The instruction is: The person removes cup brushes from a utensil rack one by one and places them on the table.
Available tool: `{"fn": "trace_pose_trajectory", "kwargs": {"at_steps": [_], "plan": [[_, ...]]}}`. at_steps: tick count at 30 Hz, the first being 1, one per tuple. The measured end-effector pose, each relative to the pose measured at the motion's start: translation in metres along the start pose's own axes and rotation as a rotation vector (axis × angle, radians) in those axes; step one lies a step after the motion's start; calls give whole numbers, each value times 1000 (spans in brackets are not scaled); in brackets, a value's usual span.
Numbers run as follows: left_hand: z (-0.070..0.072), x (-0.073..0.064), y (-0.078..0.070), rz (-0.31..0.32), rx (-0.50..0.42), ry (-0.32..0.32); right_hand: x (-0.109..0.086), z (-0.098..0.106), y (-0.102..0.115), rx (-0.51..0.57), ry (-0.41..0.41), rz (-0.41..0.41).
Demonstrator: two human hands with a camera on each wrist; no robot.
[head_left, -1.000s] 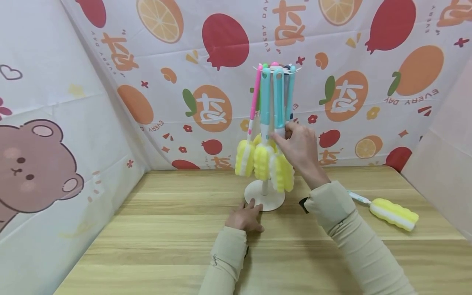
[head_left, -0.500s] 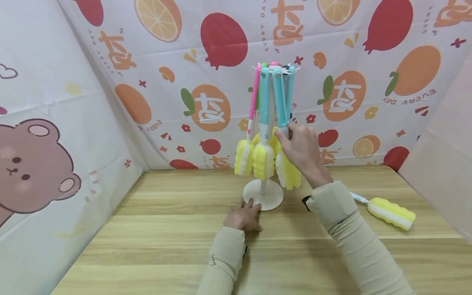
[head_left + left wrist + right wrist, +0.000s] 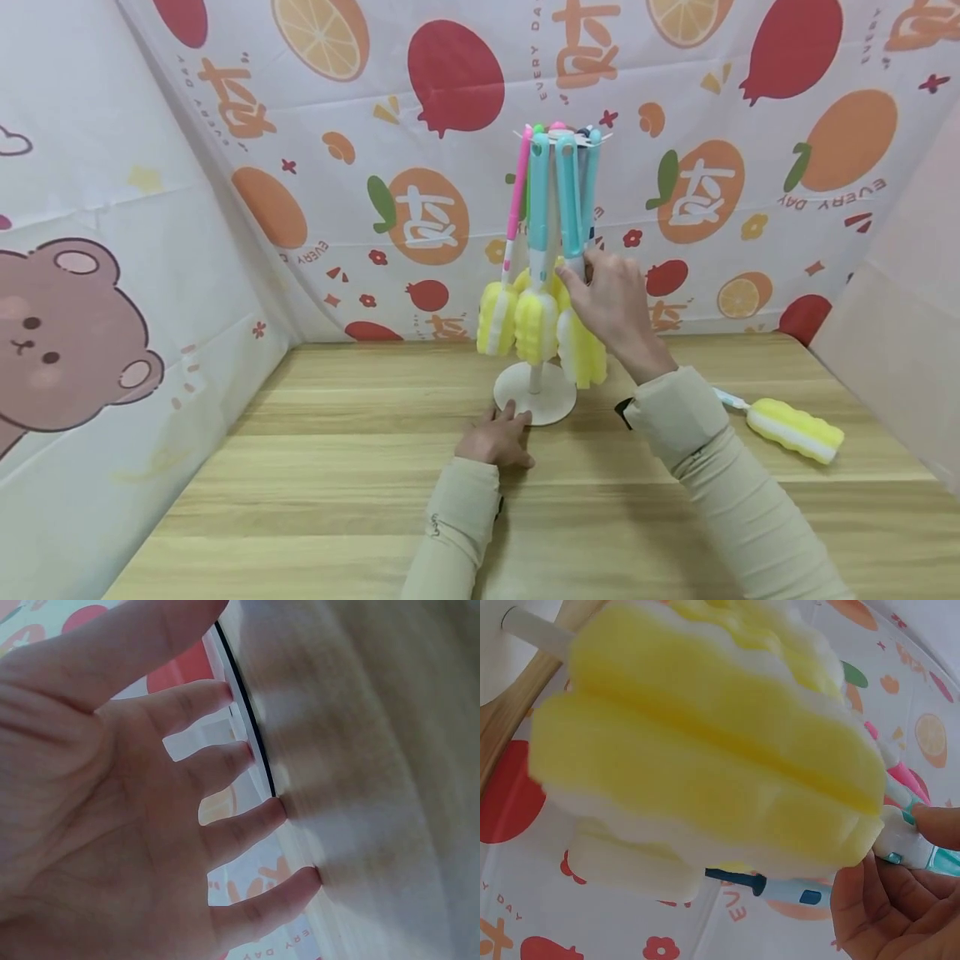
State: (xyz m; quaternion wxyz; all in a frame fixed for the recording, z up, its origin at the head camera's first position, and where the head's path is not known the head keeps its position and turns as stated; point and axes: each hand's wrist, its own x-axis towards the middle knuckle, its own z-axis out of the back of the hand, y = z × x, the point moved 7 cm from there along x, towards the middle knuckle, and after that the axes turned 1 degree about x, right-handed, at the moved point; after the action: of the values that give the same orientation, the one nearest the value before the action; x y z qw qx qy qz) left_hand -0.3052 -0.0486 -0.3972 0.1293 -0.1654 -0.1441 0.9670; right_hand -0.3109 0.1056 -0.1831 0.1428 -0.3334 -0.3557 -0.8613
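A white stand with a round base holds several sponge bottle brushes hanging from its top hooks. My right hand pinches the white neck of one teal-handled brush, whose handle top is at the hook ring. In the right wrist view its yellow and white sponge head fills the middle, with thumb and fingers around the neck. My left hand rests at the front left of the base, fingertips on its rim. Seen from the left wrist, that hand has its fingers spread and fairly straight.
Another yellow and white sponge brush lies on the wooden table to the right, its handle partly behind my right sleeve. Fruit-printed cloth stands behind the table, and a bear-printed sheet on the left.
My right hand has shifted slightly right with the teal-handled brush, which swung to a tilt with its sponge out to the right, then eased back a little. My left hand stays on the base.
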Motion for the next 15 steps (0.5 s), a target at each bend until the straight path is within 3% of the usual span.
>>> {"fn": "trace_pose_trajectory", "kwargs": {"at_steps": [15], "plan": [[0, 0, -2, 6, 14, 4, -4, 7, 0, -26, -30, 14]]}}
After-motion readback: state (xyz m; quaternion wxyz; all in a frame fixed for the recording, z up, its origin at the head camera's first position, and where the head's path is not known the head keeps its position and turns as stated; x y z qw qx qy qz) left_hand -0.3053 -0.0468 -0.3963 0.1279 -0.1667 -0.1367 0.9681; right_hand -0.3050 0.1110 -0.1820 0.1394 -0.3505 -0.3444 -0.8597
